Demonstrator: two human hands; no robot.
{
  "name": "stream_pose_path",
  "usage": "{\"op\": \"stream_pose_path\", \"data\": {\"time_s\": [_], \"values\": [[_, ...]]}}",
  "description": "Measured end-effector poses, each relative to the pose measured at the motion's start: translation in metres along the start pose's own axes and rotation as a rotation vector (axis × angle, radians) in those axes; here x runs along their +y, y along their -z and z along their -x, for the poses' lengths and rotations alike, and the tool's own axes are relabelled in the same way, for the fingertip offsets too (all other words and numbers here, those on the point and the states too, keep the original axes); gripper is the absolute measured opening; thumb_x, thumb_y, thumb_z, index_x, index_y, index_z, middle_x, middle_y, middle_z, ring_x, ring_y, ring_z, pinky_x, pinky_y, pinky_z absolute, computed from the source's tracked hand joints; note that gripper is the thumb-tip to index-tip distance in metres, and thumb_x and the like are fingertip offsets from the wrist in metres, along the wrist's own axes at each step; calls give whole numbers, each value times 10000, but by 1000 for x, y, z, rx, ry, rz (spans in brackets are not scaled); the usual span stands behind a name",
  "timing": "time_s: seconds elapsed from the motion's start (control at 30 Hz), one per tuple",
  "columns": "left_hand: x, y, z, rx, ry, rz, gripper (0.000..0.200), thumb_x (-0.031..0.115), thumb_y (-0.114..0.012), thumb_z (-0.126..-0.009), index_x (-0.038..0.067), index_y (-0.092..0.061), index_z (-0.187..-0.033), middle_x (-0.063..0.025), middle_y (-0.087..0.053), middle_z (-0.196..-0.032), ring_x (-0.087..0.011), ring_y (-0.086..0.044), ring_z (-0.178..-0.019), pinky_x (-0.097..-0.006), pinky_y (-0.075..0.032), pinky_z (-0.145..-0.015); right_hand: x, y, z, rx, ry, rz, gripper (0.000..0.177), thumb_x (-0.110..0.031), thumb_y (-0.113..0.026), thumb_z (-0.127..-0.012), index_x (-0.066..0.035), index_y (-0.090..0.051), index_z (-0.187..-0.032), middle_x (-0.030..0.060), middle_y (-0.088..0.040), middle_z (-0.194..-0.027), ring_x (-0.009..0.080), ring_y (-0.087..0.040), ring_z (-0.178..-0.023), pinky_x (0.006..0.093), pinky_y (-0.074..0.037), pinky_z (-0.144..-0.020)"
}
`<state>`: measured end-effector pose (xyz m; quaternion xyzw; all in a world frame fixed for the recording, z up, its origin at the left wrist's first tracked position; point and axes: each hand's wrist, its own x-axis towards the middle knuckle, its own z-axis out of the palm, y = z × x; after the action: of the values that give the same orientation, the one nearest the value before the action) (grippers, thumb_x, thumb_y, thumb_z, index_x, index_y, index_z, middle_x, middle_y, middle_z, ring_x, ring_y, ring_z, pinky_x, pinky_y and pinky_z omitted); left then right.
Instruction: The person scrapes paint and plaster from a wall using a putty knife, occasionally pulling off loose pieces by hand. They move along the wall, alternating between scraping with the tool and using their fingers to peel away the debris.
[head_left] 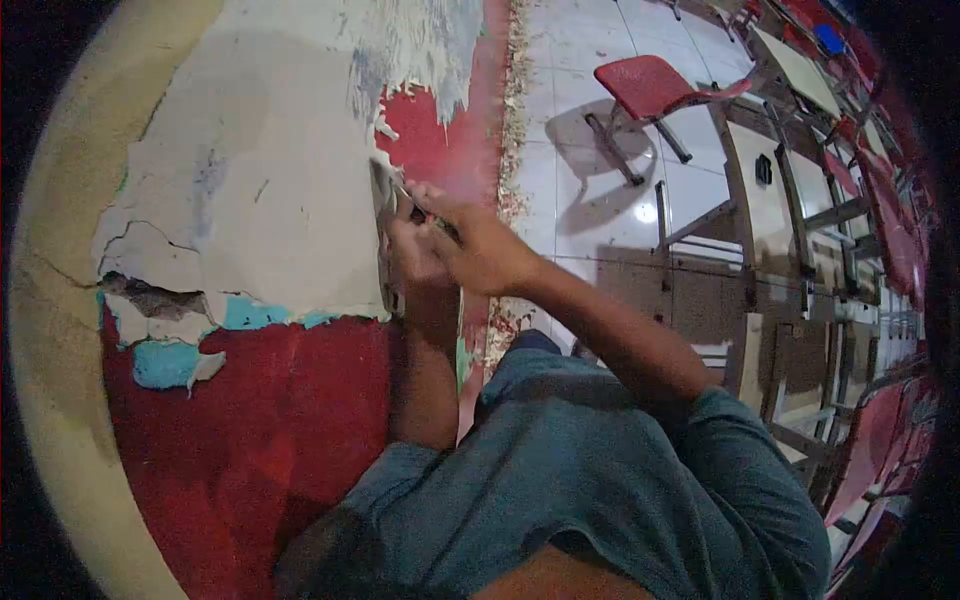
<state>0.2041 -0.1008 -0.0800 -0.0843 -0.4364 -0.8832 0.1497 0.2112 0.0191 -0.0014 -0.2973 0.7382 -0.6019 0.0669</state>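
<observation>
Both of my hands are closed together around a paint scraper, its thin metal blade (386, 178) against the wall. My right hand (485, 245) grips it from the right side. Tucked beneath and beside it, my left hand (415, 250) is wrapped on the tool too, its fingers partly hidden. The wall carries a pale, peeling paint layer (270, 130). Just above the blade a ragged red patch (415, 125) is exposed. Lower down, the wall shows dark red paint (250, 420), with turquoise spots (165, 365) along the broken edge.
Paint flakes (512, 100) lie along the foot of the wall on the white tiled floor (570, 60). A red chair (645, 85) stands to the right, and several desks and chairs are crowded beyond it. Cracked plaster (155, 295) gapes at the left.
</observation>
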Motion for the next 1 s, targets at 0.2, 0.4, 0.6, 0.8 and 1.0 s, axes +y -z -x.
{"op": "stream_pose_path", "data": {"time_s": [0.2, 0.4, 0.6, 0.8, 1.0], "values": [[1, -9, -3, 75, -3, -36, 277, 248, -420, -938, 18, -483, -1080, -65, -507, -972, -151, -510, -902, -295, -429, -840, 29, 0, -14, -46, -30, 55, 453, -87, -452, -879, 65, -385, -1301, 251, -392, -1351, 316, -337, -1301, 367, -224, -1091], [-21, 27, -20, -210, 65, -243, 194, 189, -457, -898, 19, -511, -974, -58, -546, -870, -124, -534, -786, -287, -470, -699, 22, 13, -25, -71, -130, 110, 419, -160, -444, -900, 38, -433, -1270, 235, -522, -1222, 284, -494, -1156, 367, -352, -990], [-43, -10, -29, 388, 535, -25, 295, 288, -399, -917, 46, -543, -1006, -69, -559, -893, -193, -566, -801, -308, -489, -675, 85, 23, -12, -51, -67, -39, 440, -143, -438, -898, -21, -404, -1319, 209, -524, -1226, 267, -546, -1068, 368, -408, -929], [-118, 32, 21, 194, 452, -533, 206, 194, -498, -904, 28, -619, -911, -67, -619, -834, -145, -590, -767, -275, -476, -662, 155, 35, 131, 46, -504, 220, 636, -204, -580, -860, -88, -259, -1396, 242, -602, -1070, 366, -597, -995, 425, -479, -846], [-2, -60, -30, 169, 397, 512, 332, 252, -539, -912, 3, -508, -1130, -87, -608, -1046, -147, -605, -807, -254, -506, -723, 257, 72, 346, -293, -856, 822, 352, -281, -498, -855, -29, -558, -1093, 246, -614, -955, 424, -588, -901, 498, -466, -777]]}}
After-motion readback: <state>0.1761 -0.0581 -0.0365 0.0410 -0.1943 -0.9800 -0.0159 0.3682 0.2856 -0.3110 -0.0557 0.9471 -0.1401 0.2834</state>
